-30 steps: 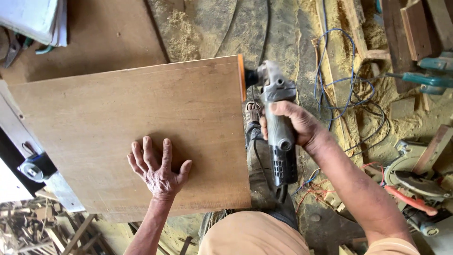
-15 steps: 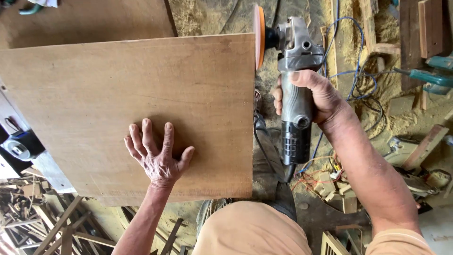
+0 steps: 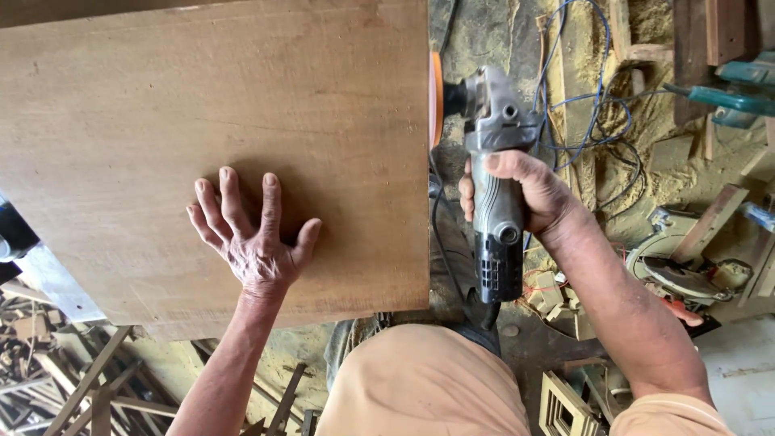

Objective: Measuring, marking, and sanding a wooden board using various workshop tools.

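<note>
A large brown plywood board point(image 3: 242, 105) fills the upper left of the head view. My left hand point(image 3: 252, 234) lies flat on it with the fingers spread, near the board's lower middle. My right hand point(image 3: 529, 194) is wrapped around the grey and black body of an angle grinder point(image 3: 496, 202). The grinder's orange sanding disc point(image 3: 436, 97) sits against the board's right edge. Its black cable drops down behind the grinder toward my legs.
Sawdust covers the floor on the right, with tangled blue and black cables point(image 3: 593, 121), wood offcuts point(image 3: 718, 32) and a circular saw point(image 3: 678, 270). A teal power tool point(image 3: 735, 93) lies at the upper right. Wooden scraps point(image 3: 56, 363) pile up at the lower left.
The view has closed in on the board. The grinder and my right hand have shifted along the board's right edge. My left hand stays flat on the board.
</note>
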